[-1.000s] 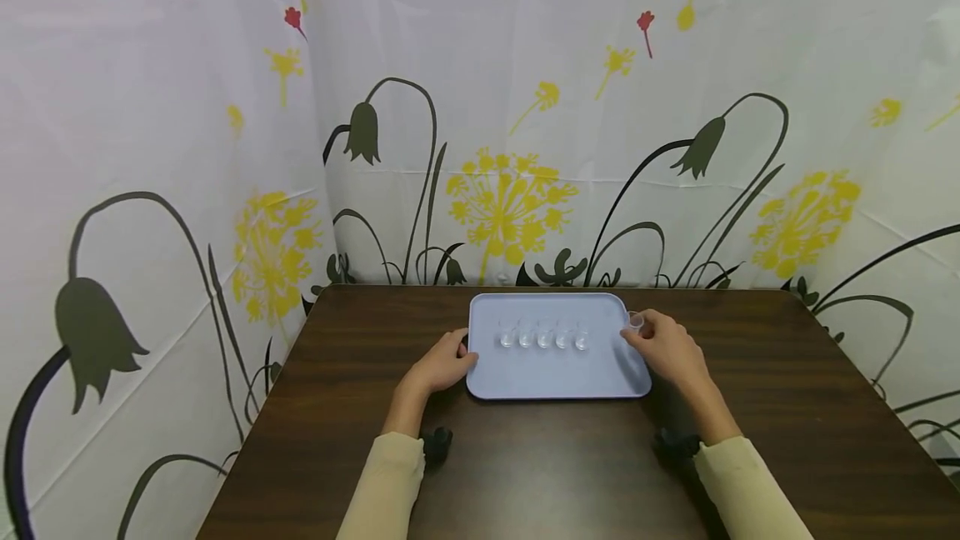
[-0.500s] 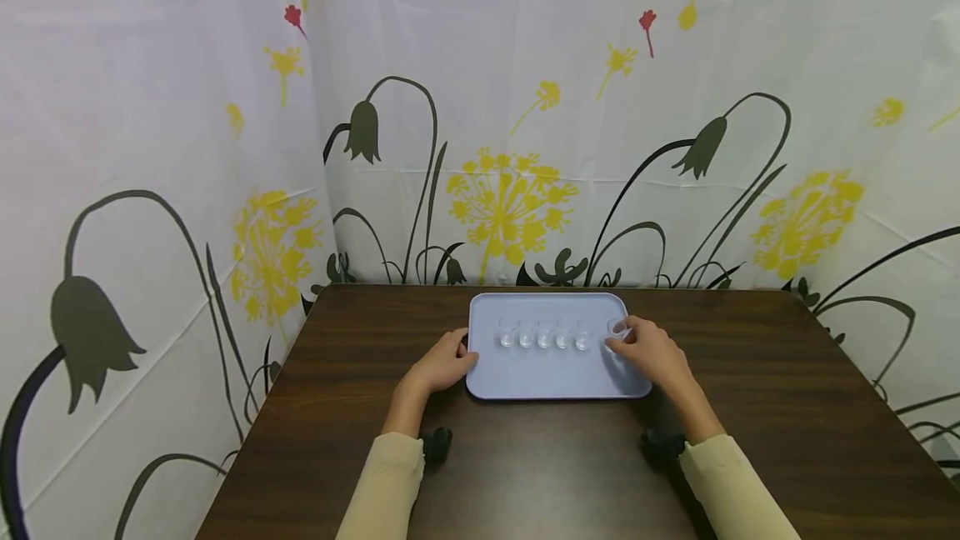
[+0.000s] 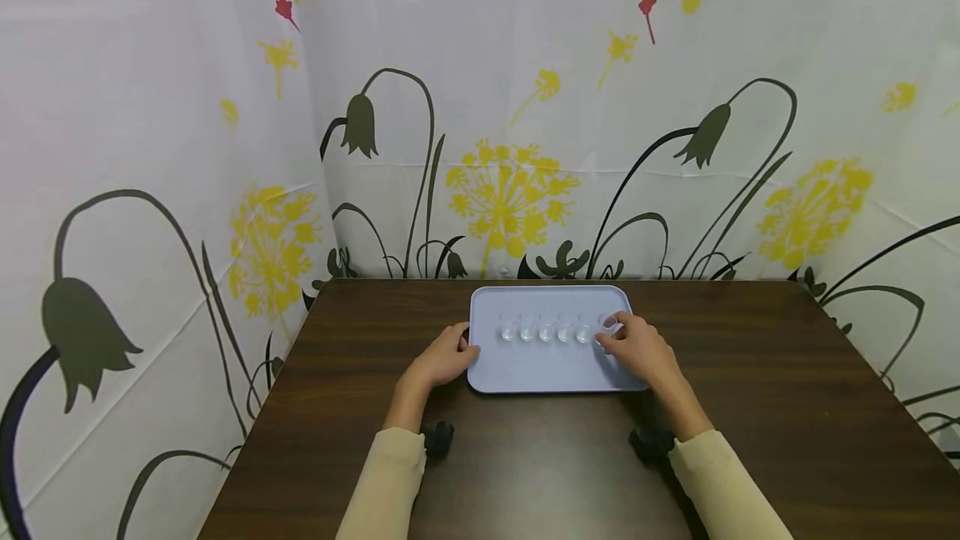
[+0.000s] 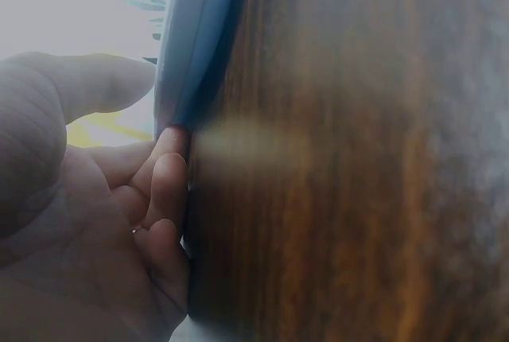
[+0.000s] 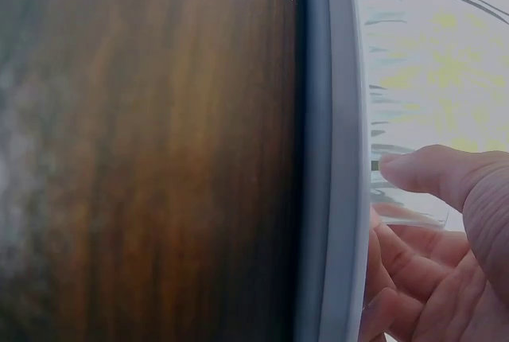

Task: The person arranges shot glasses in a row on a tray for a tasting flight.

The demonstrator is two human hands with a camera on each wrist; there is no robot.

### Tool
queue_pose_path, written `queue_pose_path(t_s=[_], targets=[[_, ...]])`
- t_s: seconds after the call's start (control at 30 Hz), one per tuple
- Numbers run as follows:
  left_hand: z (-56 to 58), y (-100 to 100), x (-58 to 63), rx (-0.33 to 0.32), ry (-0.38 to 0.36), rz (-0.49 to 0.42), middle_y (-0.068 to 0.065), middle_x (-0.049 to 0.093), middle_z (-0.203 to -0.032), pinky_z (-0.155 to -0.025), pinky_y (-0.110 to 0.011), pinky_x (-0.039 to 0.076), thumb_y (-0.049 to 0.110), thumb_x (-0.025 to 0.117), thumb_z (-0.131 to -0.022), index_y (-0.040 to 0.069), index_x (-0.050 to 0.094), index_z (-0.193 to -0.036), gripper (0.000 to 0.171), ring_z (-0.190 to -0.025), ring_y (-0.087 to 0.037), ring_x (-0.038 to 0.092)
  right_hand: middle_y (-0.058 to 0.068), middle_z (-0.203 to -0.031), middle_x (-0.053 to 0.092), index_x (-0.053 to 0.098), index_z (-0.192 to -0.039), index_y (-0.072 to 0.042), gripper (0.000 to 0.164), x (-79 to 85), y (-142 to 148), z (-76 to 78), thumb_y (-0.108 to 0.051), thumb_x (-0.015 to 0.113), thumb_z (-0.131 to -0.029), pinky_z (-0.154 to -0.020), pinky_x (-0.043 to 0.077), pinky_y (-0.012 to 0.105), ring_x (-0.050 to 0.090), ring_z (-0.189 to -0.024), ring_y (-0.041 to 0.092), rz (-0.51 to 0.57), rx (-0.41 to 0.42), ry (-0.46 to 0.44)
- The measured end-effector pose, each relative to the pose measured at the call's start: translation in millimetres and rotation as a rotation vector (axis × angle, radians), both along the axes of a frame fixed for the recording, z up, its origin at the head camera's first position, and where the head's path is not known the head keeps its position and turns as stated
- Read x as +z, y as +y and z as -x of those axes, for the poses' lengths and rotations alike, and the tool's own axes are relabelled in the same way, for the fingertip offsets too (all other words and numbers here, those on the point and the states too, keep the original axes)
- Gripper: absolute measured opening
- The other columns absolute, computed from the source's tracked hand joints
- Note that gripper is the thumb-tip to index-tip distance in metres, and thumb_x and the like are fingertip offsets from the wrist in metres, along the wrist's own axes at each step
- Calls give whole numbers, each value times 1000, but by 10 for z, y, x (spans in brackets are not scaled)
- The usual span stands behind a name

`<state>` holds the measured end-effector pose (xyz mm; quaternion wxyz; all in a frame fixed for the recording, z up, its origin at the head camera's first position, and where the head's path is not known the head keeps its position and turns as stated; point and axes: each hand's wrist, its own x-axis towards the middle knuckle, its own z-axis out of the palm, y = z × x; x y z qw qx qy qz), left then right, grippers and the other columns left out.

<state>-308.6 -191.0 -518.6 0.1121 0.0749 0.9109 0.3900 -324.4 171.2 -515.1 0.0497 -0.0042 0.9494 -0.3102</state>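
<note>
A pale blue tray lies on the table, and small clear cups stand on it in a row. At the tray's left end my left hand grips the edge. The thumb lies over the rim and the curled fingers sit below and outside it. My right hand pinches another clear cup at the right end of the row, over the tray. In the right wrist view this cup shows between thumb and fingers, partly hidden behind the tray wall.
The dark wood table stretches out around the tray. Behind it hangs a white curtain printed with flowers. Black wrist camera mounts sit under both wrists.
My right hand has moved left with its cup, from beyond the tray's right edge to beside the row. The left hand has stayed on the tray edge; the head view has tilted slightly.
</note>
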Motion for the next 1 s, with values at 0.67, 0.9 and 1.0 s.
queue_pose_path(t_s=[0.67, 0.9, 1.0], targets=[[4, -9, -193, -17, 41, -30, -10, 57, -103, -85, -36, 45, 28, 59, -103, -11, 37, -159, 72, -90, -19, 54, 21, -111, 73, 61, -143, 2, 50, 55, 227, -131, -21, 71, -100, -75, 60, 42, 66, -87, 26, 7, 66, -79], [-187, -227, 3, 97, -44, -41, -17, 70, -117, -92, -46, 53, 29, 56, -107, -3, 24, -167, 76, -105, -30, 67, 19, -110, 73, 65, -139, 1, 41, 110, 305, -153, -20, 65, -104, -73, 56, 38, 66, -88, 26, 35, 98, 9], [-204, -330, 97, 150, -41, -22, -24, 69, -131, -105, -58, 51, 31, 52, -110, 0, 34, -165, 65, -122, -38, 66, 21, -118, 75, 66, -138, 0, 41, 198, 329, -171, -26, 62, -108, -83, 59, 47, 70, -99, 32, 49, 82, 75]])
